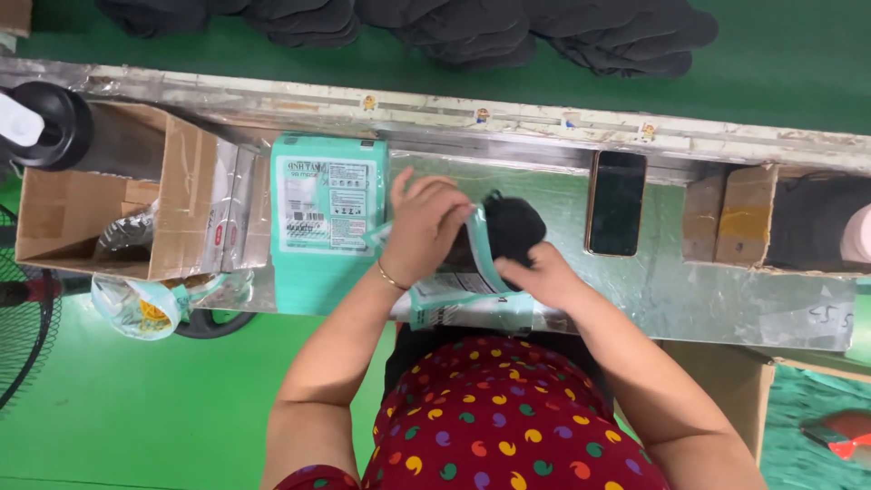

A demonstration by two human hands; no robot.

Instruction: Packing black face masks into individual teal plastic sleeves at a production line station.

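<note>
My left hand (419,227) grips the open mouth of a clear plastic bag with teal edges (454,298) lying on the silvery worktop (689,290). My right hand (535,274) holds a folded black fabric piece (515,227) at the bag's opening, partly inside it. Just left of my hands lies a stack of teal packaging bags (328,207) with printed labels.
A black phone (617,201) lies to the right of my hands. An open cardboard box (100,204) stands at the left and smaller boxes (730,215) at the right. Piles of black fabric pieces (454,27) sit on the green belt beyond. A fan (23,299) is at lower left.
</note>
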